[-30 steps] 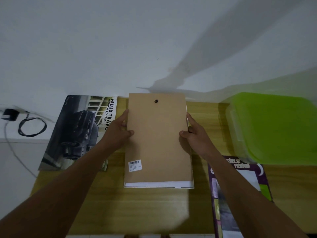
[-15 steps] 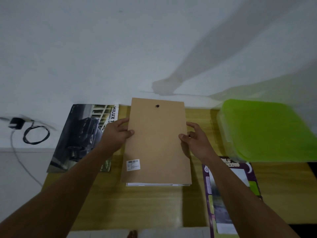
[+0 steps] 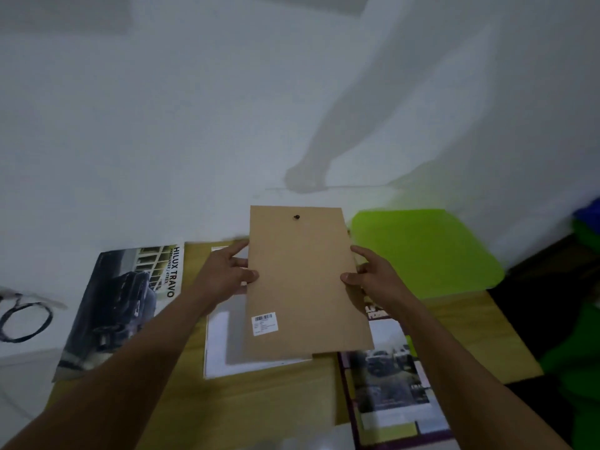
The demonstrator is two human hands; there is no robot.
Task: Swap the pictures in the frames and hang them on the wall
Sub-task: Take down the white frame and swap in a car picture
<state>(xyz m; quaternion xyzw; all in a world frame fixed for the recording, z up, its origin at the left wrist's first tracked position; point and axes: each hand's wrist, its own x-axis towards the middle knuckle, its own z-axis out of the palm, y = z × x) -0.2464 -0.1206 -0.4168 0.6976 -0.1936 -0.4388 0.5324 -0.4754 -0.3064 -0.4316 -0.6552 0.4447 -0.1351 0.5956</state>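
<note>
Above the white frame (image 3: 224, 339) lying on the table (image 3: 276, 401), the brown backing board (image 3: 305, 280) is pinched by its two long edges, with the thumbs of the left hand (image 3: 227, 274) and right hand (image 3: 373, 277) on its face. It looks light, thin and stiff yet bendable, so an edge hold suits it. Its barcode sticker (image 3: 265, 323) is illegible, while the car poster (image 3: 123, 303) reads "HILUX TRAVO".

Dim, soft wide-angle view.
A shadow (image 3: 341, 141) crosses the wall (image 3: 162, 108); edges bend and smear.
</note>
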